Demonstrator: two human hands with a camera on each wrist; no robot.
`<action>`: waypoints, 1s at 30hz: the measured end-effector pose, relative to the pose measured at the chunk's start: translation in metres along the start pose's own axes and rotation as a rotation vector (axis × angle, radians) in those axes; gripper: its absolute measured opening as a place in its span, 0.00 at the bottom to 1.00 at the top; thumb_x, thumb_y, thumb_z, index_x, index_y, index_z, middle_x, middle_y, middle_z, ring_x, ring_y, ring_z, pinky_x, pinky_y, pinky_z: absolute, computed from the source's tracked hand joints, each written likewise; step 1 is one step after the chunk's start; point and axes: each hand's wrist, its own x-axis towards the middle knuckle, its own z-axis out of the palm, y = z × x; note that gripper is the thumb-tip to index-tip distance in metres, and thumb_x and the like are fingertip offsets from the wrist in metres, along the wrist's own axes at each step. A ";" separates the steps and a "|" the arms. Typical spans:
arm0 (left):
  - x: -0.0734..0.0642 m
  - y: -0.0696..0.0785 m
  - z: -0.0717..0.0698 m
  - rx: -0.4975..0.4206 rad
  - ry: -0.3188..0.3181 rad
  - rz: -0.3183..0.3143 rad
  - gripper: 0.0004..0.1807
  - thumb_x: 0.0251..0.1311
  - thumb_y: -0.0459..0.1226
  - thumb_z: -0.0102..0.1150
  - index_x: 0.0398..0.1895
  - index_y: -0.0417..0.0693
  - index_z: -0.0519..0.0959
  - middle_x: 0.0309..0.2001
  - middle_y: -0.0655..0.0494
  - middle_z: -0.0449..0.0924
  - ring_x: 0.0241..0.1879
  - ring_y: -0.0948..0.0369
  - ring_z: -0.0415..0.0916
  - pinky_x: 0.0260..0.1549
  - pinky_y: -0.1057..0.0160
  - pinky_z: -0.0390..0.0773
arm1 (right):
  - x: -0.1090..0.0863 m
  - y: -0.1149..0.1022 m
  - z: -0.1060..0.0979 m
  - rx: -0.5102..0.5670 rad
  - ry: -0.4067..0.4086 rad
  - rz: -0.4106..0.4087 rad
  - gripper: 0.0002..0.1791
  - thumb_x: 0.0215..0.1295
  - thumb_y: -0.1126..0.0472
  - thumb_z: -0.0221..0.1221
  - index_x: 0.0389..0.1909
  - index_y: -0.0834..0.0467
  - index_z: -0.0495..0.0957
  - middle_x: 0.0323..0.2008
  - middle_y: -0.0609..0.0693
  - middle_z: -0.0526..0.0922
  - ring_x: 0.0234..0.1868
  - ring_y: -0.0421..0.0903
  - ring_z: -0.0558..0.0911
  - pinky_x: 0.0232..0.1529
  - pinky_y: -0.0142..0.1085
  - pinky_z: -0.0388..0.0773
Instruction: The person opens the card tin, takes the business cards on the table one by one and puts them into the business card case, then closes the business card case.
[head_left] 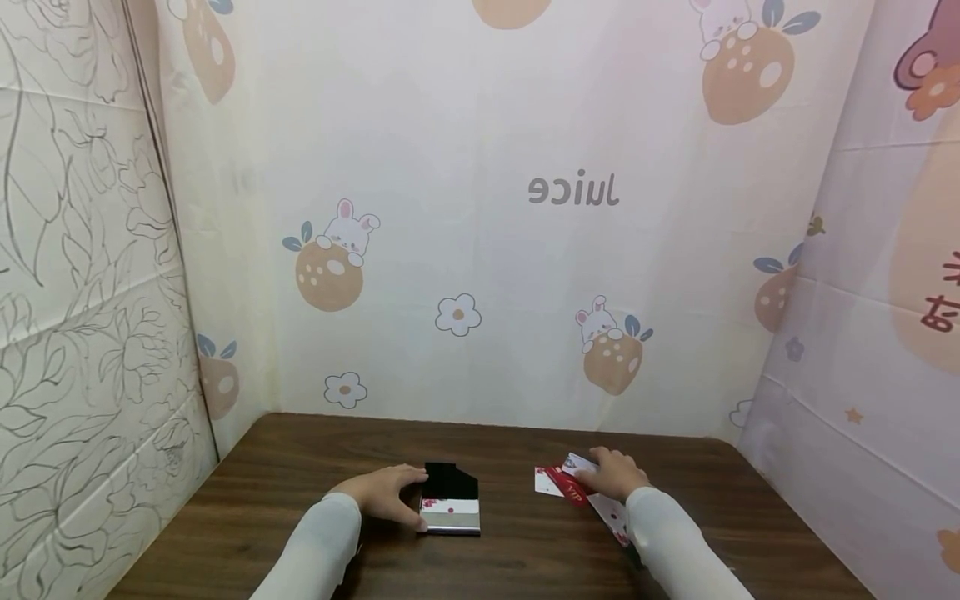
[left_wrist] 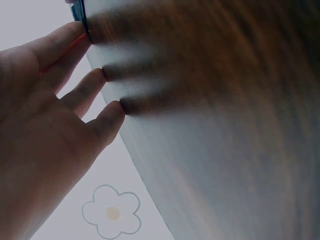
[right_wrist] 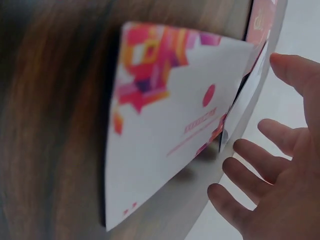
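My left hand touches the left edge of a black card case, which lies with its flap folded back. A white card with a red print shows in the case. In the left wrist view, the fingertips rest on the tabletop. My right hand is over a spread of cards, its fingers loosely extended. Beside it lie a white card with a grey mark and a red VIP card. A white card with pink and orange blocks is nearer the right wrist.
Another white card lies left of the red one. The brown wooden table ends at a printed curtain behind, with more printed cloth to the right. A dark thing beneath the right sleeve is mostly hidden.
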 end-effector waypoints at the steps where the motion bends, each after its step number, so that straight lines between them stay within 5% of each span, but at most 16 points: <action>1: 0.000 0.001 0.000 0.002 0.001 0.000 0.46 0.50 0.55 0.71 0.72 0.48 0.69 0.72 0.48 0.63 0.71 0.47 0.60 0.64 0.39 0.62 | 0.000 0.001 0.000 0.004 -0.010 0.008 0.37 0.64 0.45 0.64 0.64 0.67 0.71 0.58 0.71 0.75 0.57 0.71 0.73 0.55 0.69 0.67; 30: -0.004 0.003 -0.003 -0.001 0.000 0.009 0.45 0.51 0.54 0.72 0.72 0.46 0.69 0.72 0.48 0.64 0.71 0.46 0.60 0.64 0.40 0.63 | 0.011 0.011 -0.005 0.023 -0.064 -0.031 0.28 0.63 0.57 0.68 0.59 0.69 0.75 0.52 0.67 0.79 0.52 0.65 0.77 0.54 0.64 0.72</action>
